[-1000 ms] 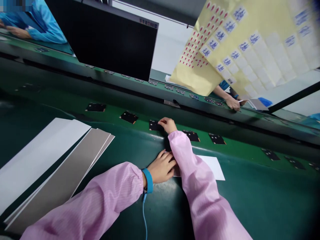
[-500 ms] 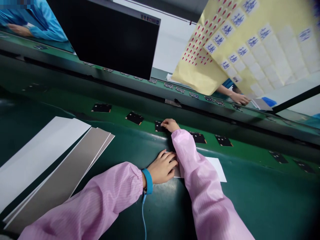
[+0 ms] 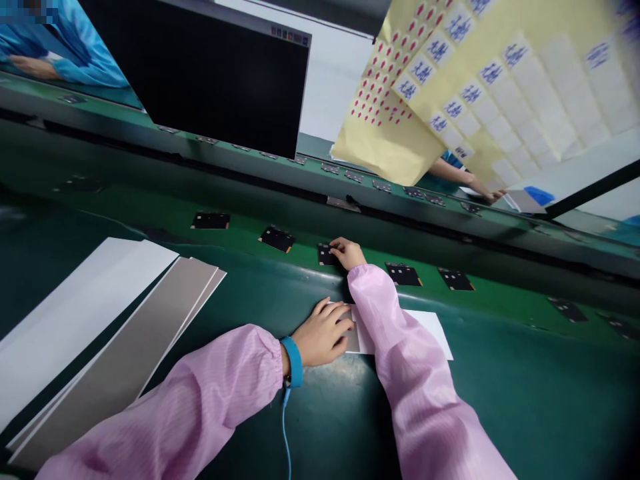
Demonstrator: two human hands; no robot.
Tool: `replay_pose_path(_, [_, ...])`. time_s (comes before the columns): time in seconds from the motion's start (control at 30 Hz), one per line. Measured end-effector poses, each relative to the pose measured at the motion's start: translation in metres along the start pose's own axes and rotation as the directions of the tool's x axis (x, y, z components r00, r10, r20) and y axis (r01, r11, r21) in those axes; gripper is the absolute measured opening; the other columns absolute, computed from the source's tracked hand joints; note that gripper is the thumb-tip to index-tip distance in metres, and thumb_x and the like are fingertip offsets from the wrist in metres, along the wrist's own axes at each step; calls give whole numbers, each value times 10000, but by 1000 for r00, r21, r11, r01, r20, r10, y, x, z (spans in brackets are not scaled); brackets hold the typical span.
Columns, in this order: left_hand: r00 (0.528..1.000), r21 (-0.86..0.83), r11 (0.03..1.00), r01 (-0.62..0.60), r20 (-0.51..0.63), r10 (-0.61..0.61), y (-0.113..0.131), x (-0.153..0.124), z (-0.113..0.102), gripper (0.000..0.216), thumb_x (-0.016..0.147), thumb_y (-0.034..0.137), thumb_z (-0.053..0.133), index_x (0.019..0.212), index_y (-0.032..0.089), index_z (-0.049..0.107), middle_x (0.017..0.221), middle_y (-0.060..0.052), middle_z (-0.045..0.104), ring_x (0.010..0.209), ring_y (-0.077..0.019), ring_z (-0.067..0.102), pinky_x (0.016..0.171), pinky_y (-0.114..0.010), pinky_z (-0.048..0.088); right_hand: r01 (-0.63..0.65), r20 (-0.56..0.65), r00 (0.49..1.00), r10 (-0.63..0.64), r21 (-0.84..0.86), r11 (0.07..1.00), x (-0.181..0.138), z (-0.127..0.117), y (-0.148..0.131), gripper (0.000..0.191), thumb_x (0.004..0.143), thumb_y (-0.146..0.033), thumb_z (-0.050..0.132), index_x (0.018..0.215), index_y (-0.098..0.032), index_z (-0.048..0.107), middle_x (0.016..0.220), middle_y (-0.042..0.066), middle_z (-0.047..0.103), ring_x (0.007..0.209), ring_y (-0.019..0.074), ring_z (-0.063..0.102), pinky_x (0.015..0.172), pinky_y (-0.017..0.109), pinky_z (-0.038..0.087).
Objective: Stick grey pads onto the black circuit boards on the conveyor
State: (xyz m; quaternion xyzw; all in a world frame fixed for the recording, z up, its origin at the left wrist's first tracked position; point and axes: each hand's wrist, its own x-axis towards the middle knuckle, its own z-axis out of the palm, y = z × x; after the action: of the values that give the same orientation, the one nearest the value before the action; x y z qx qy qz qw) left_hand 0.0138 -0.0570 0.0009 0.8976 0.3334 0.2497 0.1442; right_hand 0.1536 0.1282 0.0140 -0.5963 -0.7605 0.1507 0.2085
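My left hand (image 3: 323, 335) lies with spread fingers on a grey and white sheet of card (image 3: 352, 340) on the green mat. Past it reaches my right hand (image 3: 349, 255), thumb and fingertips pinched together at the right side of a flat black circuit board (image 3: 325, 255). Whatever is between those fingertips is too small or hidden to make out. The board lies flat on the green conveyor belt, its right part covered by the fingers. A white sheet (image 3: 434, 330) shows beyond my right sleeve. Around my left wrist is a blue strap (image 3: 294, 362) with a cord.
More black boards (image 3: 277, 239) (image 3: 404, 274) lie along the belt. Long white and grey card strips (image 3: 120, 320) lie on the left. A dark monitor (image 3: 210, 73) and yellow label sheets (image 3: 380, 143) hang ahead. Co-workers' arms (image 3: 457, 175) appear behind.
The boards on the belt have shifted slightly right, and my right hand has moved right along with the one it touches. My left hand stays on the card.
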Motion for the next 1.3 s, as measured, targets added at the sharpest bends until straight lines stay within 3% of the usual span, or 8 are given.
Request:
replay_pose_path(0.17, [1000,-8,1000,0,5,0,0,0,-1,234,850,230,484,1073,194,546,1298,-86,461,1259,-234,357,1110,-453,192,187,44,982,-182,-211,959,-29,1,4,376,788,-44,411,1035,-134,680,993,121,594,925,195,555,879,291,429])
replay_pose_path(0.3, [1000,-6,1000,-10,11,10,-1,0,0,239,845,223,487,1076,194,546,1308,-87,455,1267,-242,352,1106,-464,196,212,158,972,-172,-290,933,-34,-5,6,479,746,3,412,1162,-116,618,1052,143,563,995,217,526,928,318,412])
replay_pose_path(0.4, [1000,4,1000,-18,16,18,-2,0,1,228,861,224,471,1073,188,547,1324,-91,445,1276,-245,346,1109,-466,192,174,169,974,-149,-147,974,-41,-23,10,544,715,12,421,1219,-128,570,1107,126,566,1025,198,534,957,322,410])
replay_pose_path(0.57, [1000,0,1000,-23,14,23,-2,-1,2,213,874,223,458,1067,195,544,1332,-84,441,1289,-237,339,1111,-469,202,94,-48,995,-88,118,989,-108,-51,7,358,796,-75,396,1075,-144,610,1023,93,604,906,167,588,805,292,480])
replay_pose_path(0.63, [1000,0,1000,-20,17,20,-1,-1,2,218,873,222,459,1074,194,540,1344,-87,432,1296,-240,331,1110,-479,204,86,-27,996,-83,155,984,-145,-51,3,231,803,-123,440,939,-152,625,902,73,614,771,155,590,708,280,485])
replay_pose_path(0.77, [1000,3,1000,-16,26,16,0,0,2,218,869,213,460,1071,192,539,1341,-89,440,1298,-238,329,1113,-482,206,13,93,995,-28,158,987,-192,-39,-4,159,772,-108,492,886,-149,594,751,37,600,657,139,559,661,273,466])
replay_pose_path(1.07, [992,-23,994,-109,54,110,2,2,0,199,874,154,419,1013,187,557,1293,-83,469,1278,-202,366,1122,-424,233,-56,100,994,44,122,991,-191,-31,-3,80,789,-138,513,841,-157,572,737,38,608,653,145,558,660,271,442])
replay_pose_path(1.3, [995,-63,994,-89,46,92,2,1,-1,202,863,138,439,1010,184,569,1296,-91,469,1283,-216,361,1122,-418,238,-107,166,982,87,115,988,-184,-30,-2,71,803,-156,494,784,-173,560,758,43,646,679,156,591,679,269,434])
